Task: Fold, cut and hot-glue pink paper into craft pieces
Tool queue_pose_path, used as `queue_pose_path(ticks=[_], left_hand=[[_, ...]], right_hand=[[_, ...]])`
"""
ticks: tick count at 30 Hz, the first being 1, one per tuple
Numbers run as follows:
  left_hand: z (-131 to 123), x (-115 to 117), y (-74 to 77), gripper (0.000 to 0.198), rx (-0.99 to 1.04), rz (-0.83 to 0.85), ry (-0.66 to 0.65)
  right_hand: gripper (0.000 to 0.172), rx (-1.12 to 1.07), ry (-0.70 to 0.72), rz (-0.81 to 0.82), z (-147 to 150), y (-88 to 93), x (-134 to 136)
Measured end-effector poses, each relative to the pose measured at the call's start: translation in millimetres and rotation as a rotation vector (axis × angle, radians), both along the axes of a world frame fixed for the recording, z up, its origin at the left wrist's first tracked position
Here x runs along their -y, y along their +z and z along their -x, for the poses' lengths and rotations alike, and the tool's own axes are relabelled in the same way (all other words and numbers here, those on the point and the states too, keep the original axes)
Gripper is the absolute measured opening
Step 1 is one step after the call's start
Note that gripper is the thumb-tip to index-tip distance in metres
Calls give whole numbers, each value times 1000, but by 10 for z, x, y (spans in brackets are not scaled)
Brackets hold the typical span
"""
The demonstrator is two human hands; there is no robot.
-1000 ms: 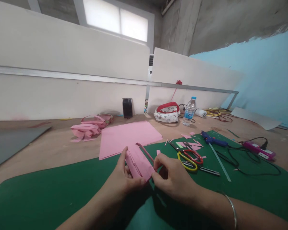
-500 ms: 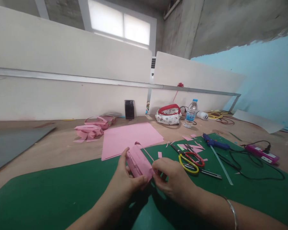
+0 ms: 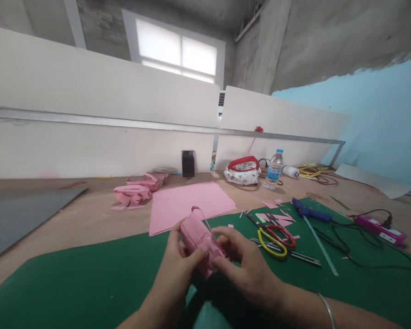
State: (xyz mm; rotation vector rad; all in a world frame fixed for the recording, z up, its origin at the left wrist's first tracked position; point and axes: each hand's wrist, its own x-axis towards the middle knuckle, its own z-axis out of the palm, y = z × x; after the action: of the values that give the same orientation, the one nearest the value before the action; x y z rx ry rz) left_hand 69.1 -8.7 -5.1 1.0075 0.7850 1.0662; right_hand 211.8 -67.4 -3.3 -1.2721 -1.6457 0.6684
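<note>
One small, flat-sided pink paper packet [image 3: 200,230] with one thin curled pink paper strip [image 3: 198,208] sits just below the centre of the frame, over the broad green mat [image 3: 89,278]. At centre left I count two ruffled pink paper pieces [image 3: 135,193]; right of centre, one yellow scissor handle [image 3: 277,255], one red scissor handle [image 3: 293,240] and one blue glue gun [image 3: 310,213]. The left hand [image 3: 178,260] cups the packet, thumb across its face; the right hand [image 3: 250,269], fingers bent, grips its lower right end. Both forearms slant up from the bottom edge, the right wearing one silver bangle [image 3: 326,305].
</note>
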Motion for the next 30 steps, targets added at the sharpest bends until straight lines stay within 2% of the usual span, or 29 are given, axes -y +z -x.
queue_pose_path(ticks=[2,4,6,9,11,13,16,18,20,24,27,30], left_hand=[[0,-21,-4,89,13,-8,25],[8,-40,0,83,7,5,50],[20,-42,14,69,-2,36,57],[33,-17,42,39,-13,86,49],[38,-5,54,30,-18,112,53],[40,-8,54,26,-17,132,65],[34,-24,43,23,-2,153,80],[23,-19,39,22,7,161,79],[10,4,43,24,9,166,72],[-1,55,61,29,9,164,48],[12,53,58,33,5,147,17],[37,20,41,32,-16,118,-14]], right_hand=[[56,-151,-37,29,-20,-17,-32],[60,-130,-61,-5,-56,-38,-65],[49,51,-79,-94,-91,-44,-85],[30,347,-32,-232,-120,-16,-81],[28,402,-12,-238,-128,14,-70],[33,341,-61,-149,-136,34,-67],[43,116,-121,94,-147,19,-97],[44,-47,-98,247,-141,-16,-131],[44,-172,-71,335,-120,-47,-157],[37,-266,-79,340,-75,-45,-155],[26,-244,-90,328,-84,8,-140],[23,-215,-150,316,-122,63,-145]])
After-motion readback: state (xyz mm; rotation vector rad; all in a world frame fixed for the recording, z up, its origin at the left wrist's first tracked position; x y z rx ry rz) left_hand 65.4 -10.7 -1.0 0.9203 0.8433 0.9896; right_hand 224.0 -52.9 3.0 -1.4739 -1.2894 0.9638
